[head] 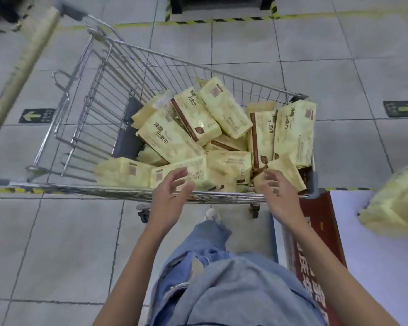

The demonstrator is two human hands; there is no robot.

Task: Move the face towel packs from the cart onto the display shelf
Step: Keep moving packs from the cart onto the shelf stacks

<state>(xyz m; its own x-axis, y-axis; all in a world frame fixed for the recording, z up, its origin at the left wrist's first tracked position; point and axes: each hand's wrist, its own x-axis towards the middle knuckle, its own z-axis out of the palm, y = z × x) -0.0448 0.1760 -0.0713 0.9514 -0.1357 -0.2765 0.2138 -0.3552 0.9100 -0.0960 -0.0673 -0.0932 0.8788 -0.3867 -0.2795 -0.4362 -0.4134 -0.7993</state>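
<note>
A wire shopping cart (118, 74) stands on the tiled floor, holding several pale yellow face towel packs (224, 109) with brown print, piled loosely. My left hand (170, 194) hovers over the cart's near rim, fingers relaxed, just above a flat-lying pack (198, 170). My right hand (277, 191) reaches over the rim at the near right corner, fingers spread over a tilted pack (285, 168); neither hand holds anything. One more yellow pack (396, 208) lies on the white display shelf (363, 255) at the right edge.
The shelf has a red printed front edge (320, 243) beside my right leg. Yellow-black hazard tape (222, 20) marks the floor beyond the cart. A pale pole (21, 74) slants across the upper left. Green arrow stickers (35, 116) sit on the floor.
</note>
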